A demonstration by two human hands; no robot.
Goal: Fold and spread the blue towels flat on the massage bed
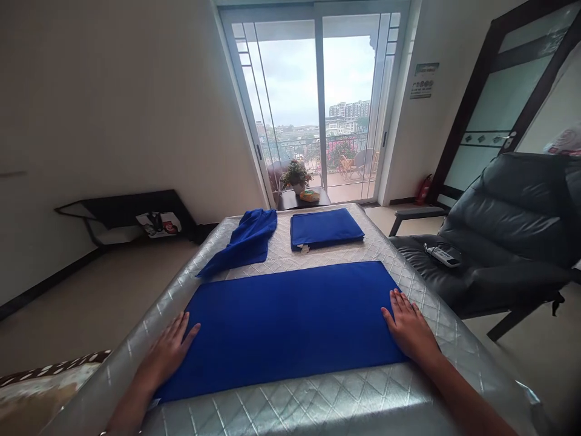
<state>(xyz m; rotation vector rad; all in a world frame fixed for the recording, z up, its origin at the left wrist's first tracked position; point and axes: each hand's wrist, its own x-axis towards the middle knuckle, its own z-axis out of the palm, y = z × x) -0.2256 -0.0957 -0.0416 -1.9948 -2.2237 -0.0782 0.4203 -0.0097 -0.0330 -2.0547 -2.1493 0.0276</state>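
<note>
Both hands flat, fingers spread, grip closed on nothing: left hand [170, 351] and right hand [408, 327] pin the towel [285, 327] ends smooth on the bed [318, 406]; two more towels lie beyond.

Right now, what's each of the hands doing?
Left hand: open, flat on the blue towel's left end.
Right hand: open, flat on its right end.

Daylight enters through a sliding glass door [318, 109] between pale walls [113, 103]; a black recliner [503, 242] stands right.
</note>
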